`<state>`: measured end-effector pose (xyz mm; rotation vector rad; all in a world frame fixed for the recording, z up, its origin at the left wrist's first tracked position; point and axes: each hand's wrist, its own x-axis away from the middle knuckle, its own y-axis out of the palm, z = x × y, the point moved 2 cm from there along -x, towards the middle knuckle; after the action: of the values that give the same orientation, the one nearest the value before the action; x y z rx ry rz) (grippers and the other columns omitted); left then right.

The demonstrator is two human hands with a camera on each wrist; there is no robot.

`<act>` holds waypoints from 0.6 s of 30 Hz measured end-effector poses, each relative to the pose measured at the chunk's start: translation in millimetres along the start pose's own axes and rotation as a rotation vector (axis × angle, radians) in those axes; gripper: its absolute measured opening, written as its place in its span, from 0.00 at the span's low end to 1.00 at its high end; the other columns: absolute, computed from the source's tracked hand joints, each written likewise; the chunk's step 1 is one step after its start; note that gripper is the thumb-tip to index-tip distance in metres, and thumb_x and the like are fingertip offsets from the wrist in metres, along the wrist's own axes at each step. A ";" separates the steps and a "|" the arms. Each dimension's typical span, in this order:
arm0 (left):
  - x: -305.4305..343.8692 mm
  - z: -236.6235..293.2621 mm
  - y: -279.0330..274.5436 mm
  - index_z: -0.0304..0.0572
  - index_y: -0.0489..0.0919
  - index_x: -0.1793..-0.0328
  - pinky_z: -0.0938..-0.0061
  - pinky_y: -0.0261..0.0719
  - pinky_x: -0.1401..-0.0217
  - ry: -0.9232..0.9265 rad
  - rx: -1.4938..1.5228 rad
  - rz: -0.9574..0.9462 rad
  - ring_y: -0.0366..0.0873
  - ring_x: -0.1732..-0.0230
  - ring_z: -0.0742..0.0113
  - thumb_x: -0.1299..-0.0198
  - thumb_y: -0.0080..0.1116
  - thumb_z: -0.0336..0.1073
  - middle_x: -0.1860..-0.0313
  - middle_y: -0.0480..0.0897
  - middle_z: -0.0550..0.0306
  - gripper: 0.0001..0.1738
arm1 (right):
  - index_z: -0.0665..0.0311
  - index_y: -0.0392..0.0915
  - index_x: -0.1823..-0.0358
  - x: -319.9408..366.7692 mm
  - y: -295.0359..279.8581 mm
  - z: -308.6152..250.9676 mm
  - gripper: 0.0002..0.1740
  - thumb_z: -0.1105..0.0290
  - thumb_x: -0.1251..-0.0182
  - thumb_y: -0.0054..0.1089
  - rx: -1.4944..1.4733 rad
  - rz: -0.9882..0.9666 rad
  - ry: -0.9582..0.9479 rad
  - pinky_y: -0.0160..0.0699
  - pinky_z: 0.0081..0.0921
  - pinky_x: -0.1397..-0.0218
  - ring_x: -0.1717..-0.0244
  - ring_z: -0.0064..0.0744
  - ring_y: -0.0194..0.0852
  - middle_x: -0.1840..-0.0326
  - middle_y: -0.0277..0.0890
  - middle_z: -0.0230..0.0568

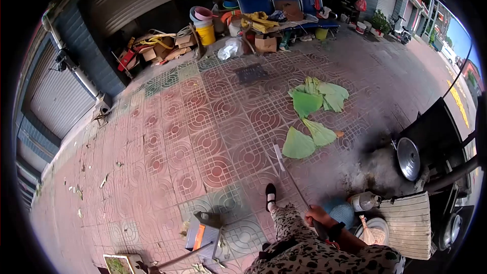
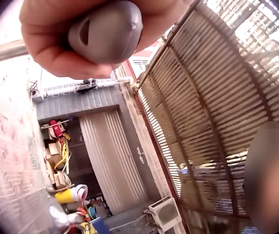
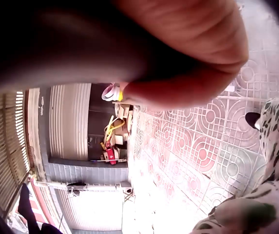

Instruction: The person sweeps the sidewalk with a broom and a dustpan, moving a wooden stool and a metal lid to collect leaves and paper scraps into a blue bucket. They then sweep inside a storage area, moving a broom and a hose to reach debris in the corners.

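My right hand [image 1: 319, 216] grips the dark handle of a long thin pole [image 1: 297, 185], which slopes forward to a narrow pale head [image 1: 279, 157] near the floor. In the right wrist view, curled fingers [image 3: 193, 83] wrap that dark handle. My left hand [image 2: 56, 48] curls round a grey handle [image 2: 112, 31] with a slot in its end and a metal rod running off to the left. A grey dustpan [image 1: 205, 236] with an orange label stands low on the paving, its long handle [image 1: 182, 259] reaching toward the lower left. Large green leaves [image 1: 307, 104] lie ahead on the tiles.
Cardboard boxes [image 1: 156, 50], a yellow bucket [image 1: 205, 34] and blue seats [image 1: 256, 4] line the far wall. At right are a round metal lid [image 1: 408, 159], a striped mat [image 1: 406, 226] and a plastic jug [image 1: 364, 201]. A planter [image 1: 119, 264] stands at lower left.
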<state>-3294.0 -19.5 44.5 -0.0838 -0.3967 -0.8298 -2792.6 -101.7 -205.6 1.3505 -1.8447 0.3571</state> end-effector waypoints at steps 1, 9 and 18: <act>-12.6 -0.1 22.5 0.52 0.67 0.80 0.87 0.49 0.95 0.001 -0.046 -0.001 0.53 0.94 0.82 0.42 0.56 0.41 0.90 0.63 0.69 0.16 | 0.69 0.66 0.72 -15.1 -0.6 -28.2 0.03 0.78 0.48 0.49 -0.094 -0.004 0.032 0.67 0.26 0.83 0.87 0.27 0.65 0.81 0.68 0.43; -121.0 10.9 198.2 0.45 0.72 0.54 0.88 0.60 0.88 0.170 0.085 -0.112 0.62 0.86 0.84 0.43 0.57 0.34 0.80 0.68 0.69 0.11 | 0.66 0.62 0.73 -124.0 12.0 -229.6 0.04 0.79 0.48 0.47 -0.017 0.051 -0.024 0.64 0.26 0.85 0.86 0.25 0.63 0.84 0.64 0.39; -181.2 52.0 379.8 0.43 0.73 0.60 0.85 0.55 0.85 0.126 -0.072 -0.146 0.61 0.84 0.83 0.43 0.55 0.31 0.80 0.68 0.69 0.06 | 0.61 0.63 0.66 -208.2 29.8 -349.8 0.07 0.78 0.46 0.47 0.275 -0.018 0.082 0.65 0.21 0.86 0.86 0.21 0.63 0.80 0.66 0.35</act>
<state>-3141.8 376.1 55.3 -0.0694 -0.2565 -0.9878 -2644.7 271.2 -129.9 1.5102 -1.7614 0.6664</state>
